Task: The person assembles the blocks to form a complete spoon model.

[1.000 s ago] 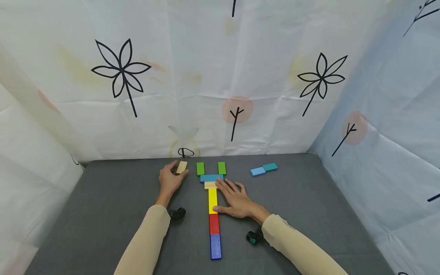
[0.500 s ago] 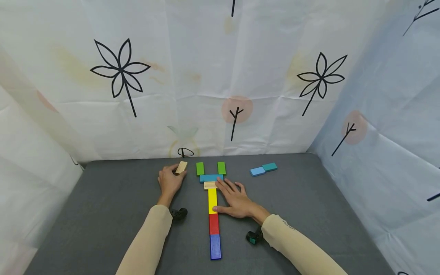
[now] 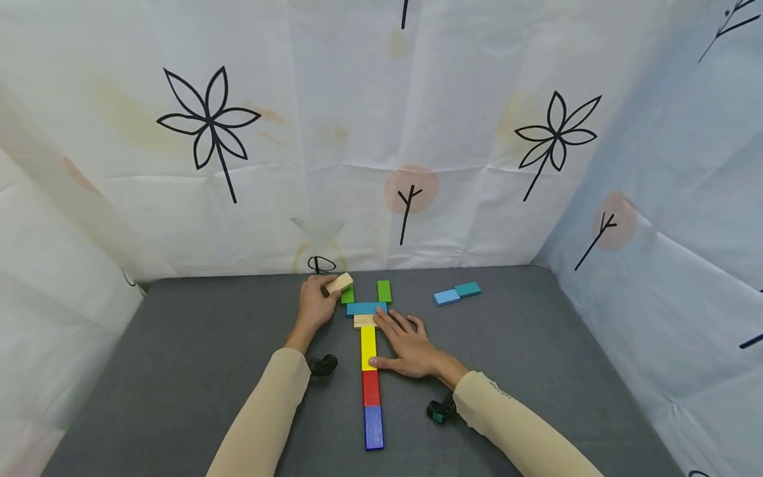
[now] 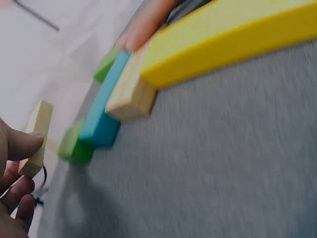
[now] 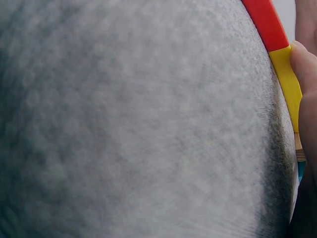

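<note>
My left hand (image 3: 316,306) pinches a plain wooden block (image 3: 340,282) between thumb and fingers. In the left wrist view this wooden block (image 4: 38,134) is held in the air. From the head it overlaps the left green block (image 3: 348,297); a second green block (image 3: 384,291) lies to the right. Below them is a blue crosspiece block (image 3: 360,309), then a wooden block (image 3: 363,321). A yellow block (image 3: 368,344), a red block (image 3: 371,387) and a dark blue block (image 3: 373,427) continue the line. My right hand (image 3: 412,348) rests with spread fingers by the crosspiece, its thumb at the yellow block.
A light blue block (image 3: 447,297) and a teal block (image 3: 467,289) lie end to end at the back right of the grey tabletop (image 3: 524,371). A white printed cloth (image 3: 357,132) hangs behind the table and along its sides.
My left hand has carried the wooden block to the right, from beside the green block to over it, and the block has turned. The right hand has stayed in place.
</note>
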Motion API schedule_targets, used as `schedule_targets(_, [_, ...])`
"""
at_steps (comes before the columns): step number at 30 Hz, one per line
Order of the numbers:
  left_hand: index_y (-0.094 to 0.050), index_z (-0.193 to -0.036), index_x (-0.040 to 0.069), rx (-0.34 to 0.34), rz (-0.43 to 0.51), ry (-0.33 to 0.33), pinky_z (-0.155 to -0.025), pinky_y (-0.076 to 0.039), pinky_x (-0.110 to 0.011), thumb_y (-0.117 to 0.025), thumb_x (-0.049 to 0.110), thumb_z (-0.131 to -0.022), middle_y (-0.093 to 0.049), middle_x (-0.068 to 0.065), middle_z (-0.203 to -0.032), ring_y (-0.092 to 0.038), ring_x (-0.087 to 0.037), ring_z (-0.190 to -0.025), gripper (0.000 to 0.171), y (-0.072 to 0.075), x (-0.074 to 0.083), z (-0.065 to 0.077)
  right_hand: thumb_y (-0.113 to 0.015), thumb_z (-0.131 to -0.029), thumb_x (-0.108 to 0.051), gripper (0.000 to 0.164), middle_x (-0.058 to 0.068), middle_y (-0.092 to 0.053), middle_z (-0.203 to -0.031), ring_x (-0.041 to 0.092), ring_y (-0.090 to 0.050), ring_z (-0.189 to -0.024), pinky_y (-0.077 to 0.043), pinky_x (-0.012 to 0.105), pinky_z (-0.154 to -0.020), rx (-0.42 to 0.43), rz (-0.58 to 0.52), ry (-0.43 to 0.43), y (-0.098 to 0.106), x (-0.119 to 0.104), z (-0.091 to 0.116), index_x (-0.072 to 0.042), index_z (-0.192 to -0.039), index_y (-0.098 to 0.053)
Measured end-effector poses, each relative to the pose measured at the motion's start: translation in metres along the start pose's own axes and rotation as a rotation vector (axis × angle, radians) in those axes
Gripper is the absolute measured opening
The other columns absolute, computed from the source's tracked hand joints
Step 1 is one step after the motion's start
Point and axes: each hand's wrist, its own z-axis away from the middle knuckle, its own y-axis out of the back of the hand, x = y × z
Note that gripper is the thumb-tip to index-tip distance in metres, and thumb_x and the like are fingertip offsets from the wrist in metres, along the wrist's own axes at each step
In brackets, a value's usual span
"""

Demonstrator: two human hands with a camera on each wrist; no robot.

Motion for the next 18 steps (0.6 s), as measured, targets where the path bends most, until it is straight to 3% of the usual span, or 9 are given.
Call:
schedule_targets(3, [-0.068, -0.13, 0.001, -0.068, -0.022, -0.043, -0.093, -0.043, -0.053, -0.07, 0.002, -0.094, -0.057, -0.022, -0.131, -0.05, -0.039, -0.114, 0.036, -0.009, 0.011, -0.004, -0.051, -0.1, -0.06, 0.09, -0.001, 0.0, -0.171, 0.026, -0.006, -0.156, -0.005, 0.062, -0.116, -0.002, 0.001, -0.001, 0.0, 0.0, 0.0, -0.015, -0.165, -0.008])
schedule_targets(10, [-0.069, -0.13, 0.006, -0.196, -0.104, -0.068, -0.107, -0.036, -0.06, -0.069, 0.004, -0.095, -0.057, -0.018, -0.134, -0.048, -0.04, -0.127, 0.035, -0.025, 0.024, -0.008, -0.05, -0.1, -0.061, 0.09, -0.002, 0.001, -0.171, 0.025, -0.004, -0.156, -0.005, 0.061, -0.116, -0.002, 0.004, 0.003, -0.002, 0.001, -0.001, -0.015, -0.165, -0.008])
schedule_targets(18, [-0.071, -0.126, 0.005, -0.239, -0.151, -0.078, -0.107, -0.036, -0.057, -0.07, 0.003, -0.094, -0.06, -0.016, -0.13, -0.05, -0.036, -0.122, 0.032, -0.029, 0.03, -0.004, -0.051, -0.1, -0.061, 0.09, 0.0, -0.001, -0.171, 0.026, -0.005, -0.156, -0.005, 0.062, -0.116, 0.009, 0.0, 0.007, -0.001, 0.001, -0.001, -0.014, -0.165, -0.009])
